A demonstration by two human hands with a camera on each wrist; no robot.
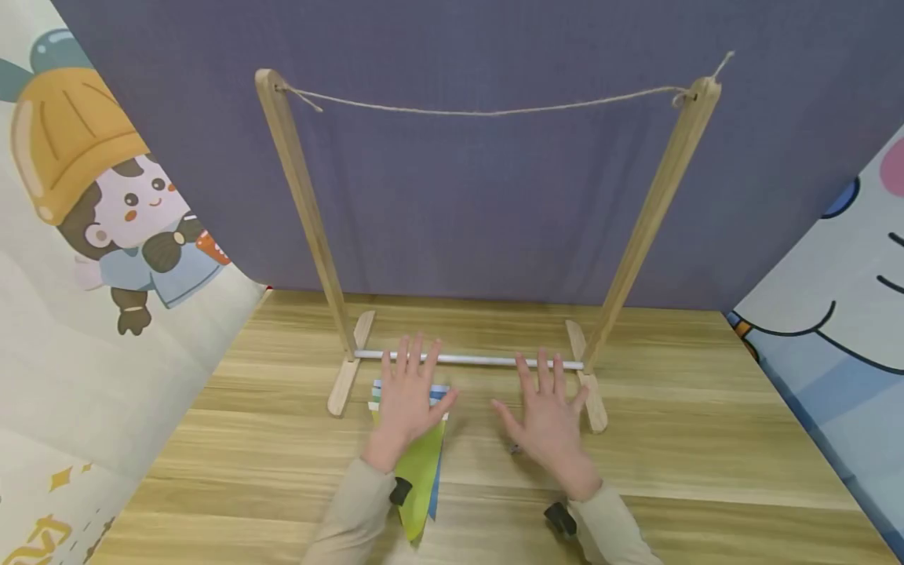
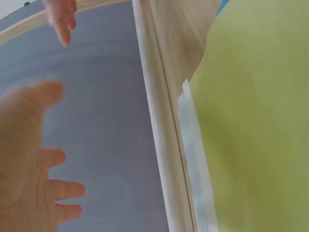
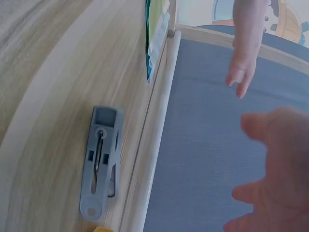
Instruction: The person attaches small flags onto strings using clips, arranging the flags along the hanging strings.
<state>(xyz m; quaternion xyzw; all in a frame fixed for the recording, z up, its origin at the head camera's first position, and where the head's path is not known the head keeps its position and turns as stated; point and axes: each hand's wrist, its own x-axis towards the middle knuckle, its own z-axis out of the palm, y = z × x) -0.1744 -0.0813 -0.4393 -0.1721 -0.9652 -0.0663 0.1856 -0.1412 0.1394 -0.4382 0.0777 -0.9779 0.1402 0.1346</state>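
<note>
My left hand is held palm down with spread, straight fingers above a stack of paper pennants. The top pennant is yellow-green, with blue and white edges beneath it. My right hand spreads its fingers in the same way, over a grey clothespin lying on the table. In the head view most of that clothespin is hidden under the hand. Neither hand holds anything. Both sets of fingertips overlap a white rod in the head view. In the left wrist view the pennant appears close up.
A wooden stand rises ahead, with a left post and a right post on flat feet. Between their tops sags a tied string. A grey-blue panel stands behind. Part of something yellow shows beside the clothespin.
</note>
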